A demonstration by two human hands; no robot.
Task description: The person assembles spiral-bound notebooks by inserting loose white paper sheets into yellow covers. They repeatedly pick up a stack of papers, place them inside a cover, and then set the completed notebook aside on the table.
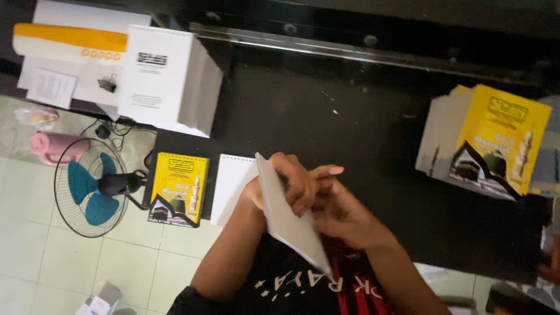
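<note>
Head view shows a person at a glossy black table (pixel 350 116), both bare hands closed on a thin stack of pale grey sheets (pixel 289 219) held edge-up in front of the chest, just over the table's near edge. The left hand (pixel 286 181) wraps the upper part of the stack, its fingers (pixel 318 173) curled over the top and lying flat on the far face. The right hand (pixel 344 219) grips from the other side, lower down, knuckles bent; its fingertips are hidden behind the sheets. The stack looks stiff and matte, a slim rectangle tilted so its lower corner points toward the person's dark printed shirt.

On the table just left of the hands lies a white punched sheet (pixel 230 186), and beside it a yellow booklet (pixel 178 188) with a glossy cover. Further back stands a tall white paper stack (pixel 169 79), square-edged and blocky. At the right sits a pile of yellow-covered booklets (pixel 487 143), its grey page edges showing. Below the table's left end, on pale tiled floor, stands a round wire-caged fan (pixel 93 186) with blue blades.
</note>
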